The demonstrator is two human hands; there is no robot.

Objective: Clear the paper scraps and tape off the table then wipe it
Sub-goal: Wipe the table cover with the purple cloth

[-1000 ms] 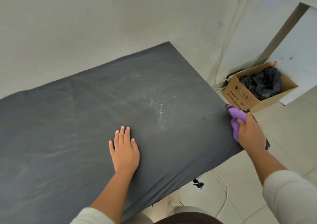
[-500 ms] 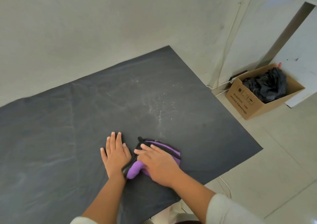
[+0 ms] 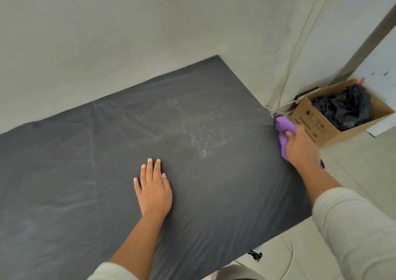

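Two hands at work over the dark-covered surface (image 3: 85,172), no paper scraps or tape in sight on it. Left hand (image 3: 154,188) flat, palm down, fingers (image 3: 150,168) stretched and nearly together, holding nothing, only pressing the cover in place. Right hand (image 3: 302,149) at the right edge of the surface, fingers curled down around a purple cloth (image 3: 282,129), bunched, part of it poking out past the knuckles toward the far corner. Just beyond it, on the floor, a cardboard box (image 3: 310,129) with a black bag (image 3: 342,110) inside. Between the hands, nearer the right one, a pale dusty smear with fine white specks (image 3: 205,134), not yet wiped away.

Probably a soft, light cloth, limp enough to fold on itself and slide out from under a loose palm; best held bunched under the whole hand, fingers spread over the top, pressure downward rather than pinched at a corner. Likely a thin, wrinkle-prone cover too, judging by the creases, apt to drag with the cloth unless pinned by the flat hand close to the stroke. Firm, overlapping passes across the specks seemingly still needed.
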